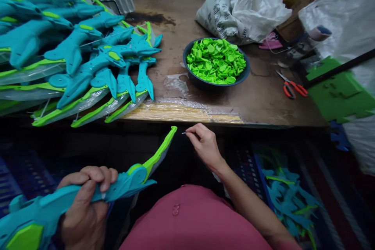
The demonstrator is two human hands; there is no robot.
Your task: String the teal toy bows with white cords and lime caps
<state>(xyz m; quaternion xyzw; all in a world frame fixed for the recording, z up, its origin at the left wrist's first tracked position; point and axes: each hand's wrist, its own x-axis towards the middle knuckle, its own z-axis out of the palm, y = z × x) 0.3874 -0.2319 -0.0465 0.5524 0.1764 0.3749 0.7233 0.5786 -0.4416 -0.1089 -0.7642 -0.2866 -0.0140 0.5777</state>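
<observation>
Heaped bowl (205, 84), occupied hands

I see the left hand (86, 213) grasping a teal toy (125, 187) below the front edge of the table (269, 99); right hand (206, 144) pinches a white strand (183, 133) just clear of its tip (172, 130). Bowl, set back, holds green pieces (216, 62); crate (260, 181), lower right, teal parts (285, 195).

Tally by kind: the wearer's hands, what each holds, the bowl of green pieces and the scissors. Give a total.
Hands: 2, left hand and right hand
Held teal-and-green toy: 1
Held thin white piece: 1
Dark bowl of green pieces: 1
Scissors: 1 pair
Total: 6
</observation>
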